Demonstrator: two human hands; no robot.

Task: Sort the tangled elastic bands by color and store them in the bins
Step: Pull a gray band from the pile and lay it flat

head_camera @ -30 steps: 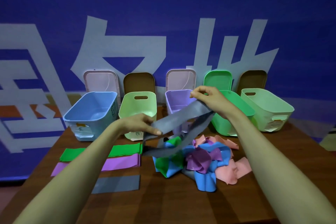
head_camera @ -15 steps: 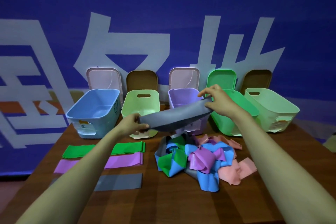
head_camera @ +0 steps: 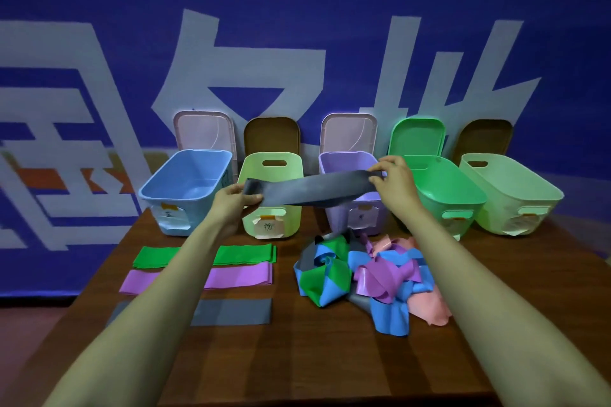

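Note:
A grey elastic band (head_camera: 310, 188) is stretched flat in the air in front of the bins. My left hand (head_camera: 233, 203) pinches its left end and my right hand (head_camera: 391, 180) pinches its right end. Below, a tangled pile of bands (head_camera: 367, 277) in blue, green, purple, pink and grey lies on the table. At the left, three flattened bands lie in a column: green (head_camera: 244, 253), purple (head_camera: 238, 276) and grey (head_camera: 231, 311). Behind stand the blue bin (head_camera: 185, 188), light green bin (head_camera: 271, 218), purple bin (head_camera: 357, 221), green bin (head_camera: 449, 195) and pale green bin (head_camera: 509, 198).
Lids lean upright against the blue wall behind the bins, among them a pink lid (head_camera: 205, 132) and a brown lid (head_camera: 271, 135). The wooden table (head_camera: 297, 357) ends at a near edge low in the view and a left edge beside the flattened bands.
The grey band has come free of the pile and risen. My hands have pulled apart, so it now hangs level and taut instead of trailing down into the tangle.

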